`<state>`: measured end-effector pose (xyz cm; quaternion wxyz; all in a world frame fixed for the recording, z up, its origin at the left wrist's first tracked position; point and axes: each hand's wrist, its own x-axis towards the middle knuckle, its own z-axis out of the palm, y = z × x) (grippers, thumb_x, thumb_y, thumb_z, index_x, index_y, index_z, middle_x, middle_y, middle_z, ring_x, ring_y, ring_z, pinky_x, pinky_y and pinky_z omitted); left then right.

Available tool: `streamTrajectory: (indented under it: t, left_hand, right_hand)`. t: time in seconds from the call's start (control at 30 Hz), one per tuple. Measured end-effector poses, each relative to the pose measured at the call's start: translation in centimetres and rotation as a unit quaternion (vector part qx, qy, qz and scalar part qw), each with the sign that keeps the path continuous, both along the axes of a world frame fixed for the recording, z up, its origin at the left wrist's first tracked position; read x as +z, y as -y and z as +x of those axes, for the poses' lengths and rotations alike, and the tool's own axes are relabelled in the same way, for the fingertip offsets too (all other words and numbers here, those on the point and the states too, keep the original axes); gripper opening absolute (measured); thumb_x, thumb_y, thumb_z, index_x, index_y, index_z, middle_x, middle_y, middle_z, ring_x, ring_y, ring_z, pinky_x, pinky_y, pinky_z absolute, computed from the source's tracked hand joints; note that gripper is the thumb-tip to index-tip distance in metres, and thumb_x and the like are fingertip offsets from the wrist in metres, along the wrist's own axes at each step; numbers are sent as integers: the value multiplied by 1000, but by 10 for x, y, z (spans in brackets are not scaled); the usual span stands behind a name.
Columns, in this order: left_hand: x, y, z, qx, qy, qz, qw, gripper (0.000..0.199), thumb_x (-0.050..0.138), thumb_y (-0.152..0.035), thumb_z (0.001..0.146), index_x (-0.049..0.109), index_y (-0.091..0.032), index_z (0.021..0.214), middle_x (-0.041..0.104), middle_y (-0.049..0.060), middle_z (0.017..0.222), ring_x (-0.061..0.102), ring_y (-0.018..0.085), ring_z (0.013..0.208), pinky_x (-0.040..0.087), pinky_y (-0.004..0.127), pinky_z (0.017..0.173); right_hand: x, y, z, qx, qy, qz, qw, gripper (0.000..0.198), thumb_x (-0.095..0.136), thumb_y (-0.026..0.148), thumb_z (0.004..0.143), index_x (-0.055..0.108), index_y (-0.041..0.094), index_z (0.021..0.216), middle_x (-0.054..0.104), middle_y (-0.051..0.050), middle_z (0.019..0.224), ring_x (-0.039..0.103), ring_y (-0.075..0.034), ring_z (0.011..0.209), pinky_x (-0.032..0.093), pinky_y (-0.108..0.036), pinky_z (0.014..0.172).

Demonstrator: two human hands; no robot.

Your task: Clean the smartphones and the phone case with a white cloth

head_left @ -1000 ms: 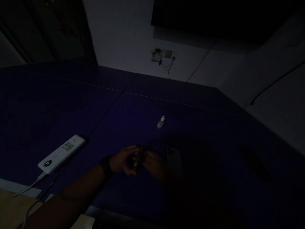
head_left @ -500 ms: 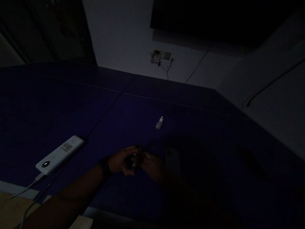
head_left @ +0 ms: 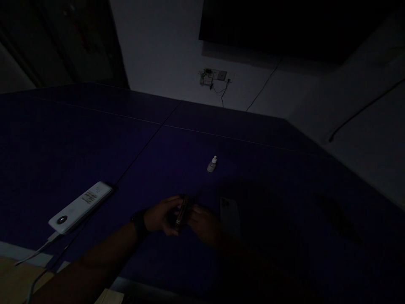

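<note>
The scene is very dark. My left hand [head_left: 160,215], with a dark band at the wrist, is closed around a thin, dark, flat object with a gold-brown edge [head_left: 181,213]; its kind is not clear. It stands nearly on edge, fingers at its top and thumb at its lower end. My right hand [head_left: 204,223] is at its right side, fingers curled in close to it; shadow hides what they grip. Just right of that hand a phone [head_left: 230,215] lies with its camera side up. Beyond the hands is a small dropper bottle [head_left: 211,164] with a white cap.
A white power bank [head_left: 80,207] with a lit display and a plugged-in white cable [head_left: 36,252] lies on the dark blue tabletop [head_left: 136,143] at left. A dark shape [head_left: 338,217] lies at right. Wall sockets [head_left: 218,76] with cords and a large screen [head_left: 268,29] are behind.
The right hand's fingers have shifted slightly against the held object, which has tilted a little. The rest of the scene has barely moved in view.
</note>
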<state>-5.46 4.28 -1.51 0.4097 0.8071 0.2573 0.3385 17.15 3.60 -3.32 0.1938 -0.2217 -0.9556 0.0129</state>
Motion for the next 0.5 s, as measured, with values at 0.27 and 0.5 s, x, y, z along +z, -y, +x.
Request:
streamTrajectory:
  t: [0.27, 0.5]
  left_hand:
    - [1, -1, 0, -4, 1, -1, 1000, 70, 74, -67, 75, 59, -19, 123, 63, 11, 115, 62, 28, 105, 51, 41, 96]
    - [4, 2, 0, 1, -2, -9, 1000, 77, 73, -77, 68, 60, -19, 118, 63, 10, 111, 61, 29, 103, 50, 41, 94]
  right_hand:
    - [-3, 15, -5, 43, -29, -24, 998, 23, 48, 19, 104, 71, 18, 106, 75, -6, 108, 67, -19, 103, 58, -32, 92]
    - [-3, 6, -3, 10, -9, -62, 998, 25, 47, 18, 104, 72, 20, 109, 75, -7, 107, 66, -21, 109, 55, -36, 99]
